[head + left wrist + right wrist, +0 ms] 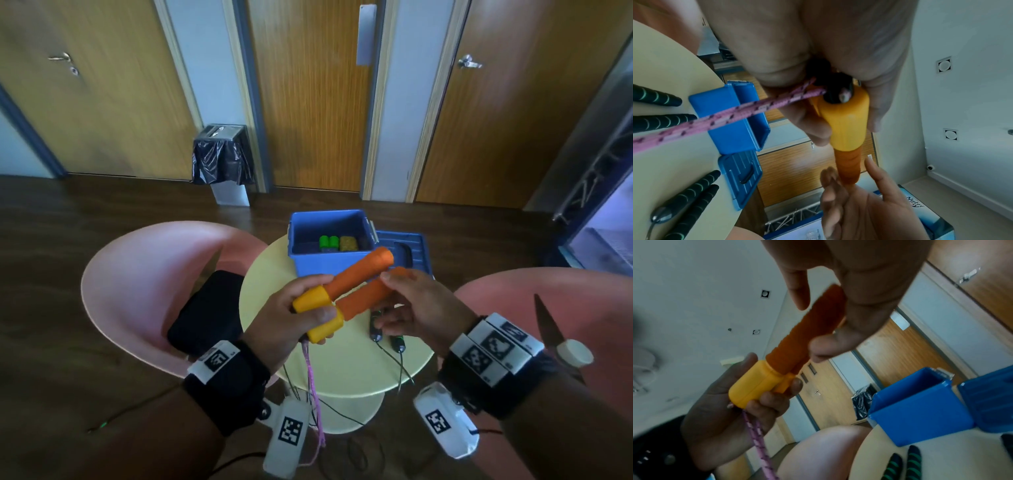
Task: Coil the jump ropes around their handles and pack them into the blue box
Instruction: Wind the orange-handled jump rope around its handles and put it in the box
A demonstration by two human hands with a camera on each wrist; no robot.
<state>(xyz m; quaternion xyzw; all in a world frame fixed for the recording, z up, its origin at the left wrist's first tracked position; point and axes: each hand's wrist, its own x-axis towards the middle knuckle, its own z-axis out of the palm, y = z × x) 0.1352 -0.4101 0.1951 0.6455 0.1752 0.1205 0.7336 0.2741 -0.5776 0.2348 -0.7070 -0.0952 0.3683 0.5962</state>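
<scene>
My left hand (315, 310) grips the yellow ends (311, 300) of two orange jump-rope handles (359, 274), held side by side above the round table. Their pink braided rope (313, 380) (715, 120) hangs down past my left wrist, uncoiled. My right hand (390, 298) is at the far end of the nearer orange handle (818, 318); an upper fingertip touches it, the lower fingers are spread and relaxed. The open blue box (325, 265) (920, 410) stands behind the handles, with green and yellow items inside.
The blue lid (414, 246) lies right of the box. Black handles with green stripes (375, 330) (692, 194) lie on the yellow table (342, 363), their thin cords trailing over the front edge. Pink chairs (144, 281) flank the table; a black bag (205, 308) sits on the left one.
</scene>
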